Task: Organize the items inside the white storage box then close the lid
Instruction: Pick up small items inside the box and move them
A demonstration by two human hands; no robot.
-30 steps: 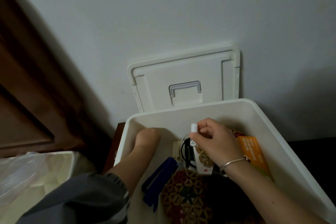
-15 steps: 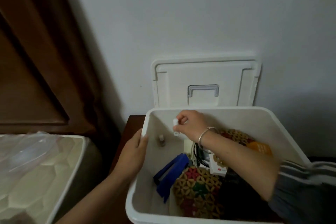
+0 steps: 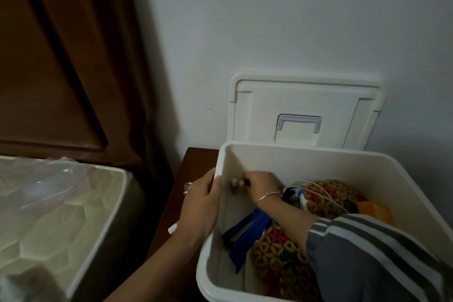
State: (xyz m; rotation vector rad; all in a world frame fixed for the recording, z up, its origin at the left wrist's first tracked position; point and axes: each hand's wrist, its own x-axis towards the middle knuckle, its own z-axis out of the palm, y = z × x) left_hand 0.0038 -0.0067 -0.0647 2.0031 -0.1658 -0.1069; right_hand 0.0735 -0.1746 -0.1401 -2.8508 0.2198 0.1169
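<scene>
The white storage box [image 3: 318,154] stands open on a dark wooden surface [image 3: 196,162], pushed towards its back edge beside the wall, and its lid [image 3: 304,103] leans upright against the wall just behind the box's far rim. The box looks like stiff, thin-walled plastic, light in itself but weighted by its contents, so it is probably best steadied by the rim. The lid looks rigid and light too, and its recessed handle [image 3: 297,125] or its two side edges are the likely places to take hold. In the box's far left corner the right hand [image 3: 263,184] has its fingers [image 3: 247,179] drawn together, pinching a small pale tube [image 3: 241,182] next to a second small capped thing [image 3: 234,182]. Both look hard, smooth and easily tipped, so a hold low on the body seems safer than one at the cap. The left hand [image 3: 201,203] grips the box's left rim, the thumb hooked over the edge and the fingers outside. Along the left wall lies a blue flat item [image 3: 247,230]. Patterned woven mats [image 3: 279,252] that look flexible fill the middle, with a thin white cord [image 3: 321,193] over them, and an orange packet [image 3: 375,211] lies towards the right wall. A plastic-covered mattress [image 3: 61,216] lies off the surface's left edge.
</scene>
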